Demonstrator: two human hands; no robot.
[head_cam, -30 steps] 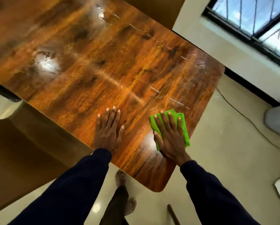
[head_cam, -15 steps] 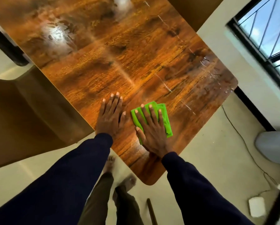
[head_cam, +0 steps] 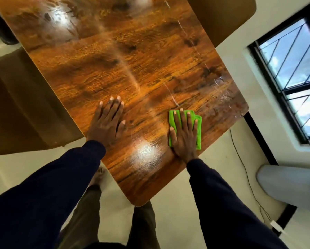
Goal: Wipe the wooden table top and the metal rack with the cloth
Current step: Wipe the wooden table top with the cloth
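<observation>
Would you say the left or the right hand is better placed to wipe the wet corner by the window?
Right. The right hand already presses the green cloth flat, nearer those droplets; the left hand is bare.

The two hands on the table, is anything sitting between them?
No. In the head view, only bare shiny table top lies between the left hand and the right hand pressing the green cloth.

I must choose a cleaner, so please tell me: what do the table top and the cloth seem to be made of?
Table top: wood or wood-look laminate, glossy; grain shows and light glares off it. Cloth under the right hand: soft bright green fabric, perhaps microfibre, folded flat.
</observation>
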